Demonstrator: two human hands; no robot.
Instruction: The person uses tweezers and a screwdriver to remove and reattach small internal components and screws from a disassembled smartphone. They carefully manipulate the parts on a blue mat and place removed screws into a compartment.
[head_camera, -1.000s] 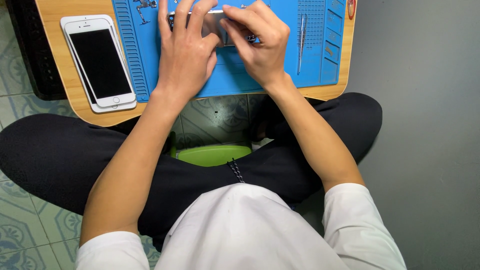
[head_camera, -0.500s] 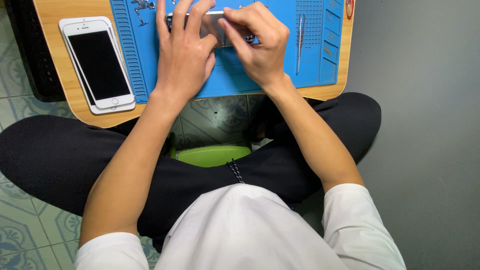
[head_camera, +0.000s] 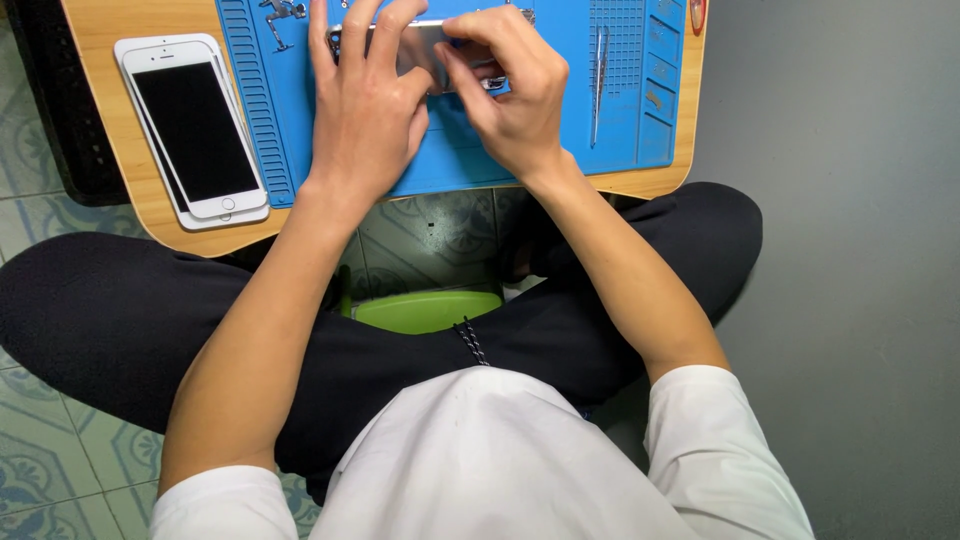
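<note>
Tiled floor and a low wooden table (head_camera: 140, 215): white phones (head_camera: 192, 130) stacked at left, then a blue mat (head_camera: 560, 150). Left hand (head_camera: 365, 110), fingers spread, presses a grey device (head_camera: 420, 50); right hand (head_camera: 510, 95) pinches its edge. Tweezers (head_camera: 598, 85) lie right.

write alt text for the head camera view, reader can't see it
Seated cross-legged, a person presses the left hand and right hand onto a grey phone part on a blue repair mat. White smartphones lie stacked left of it.
</note>
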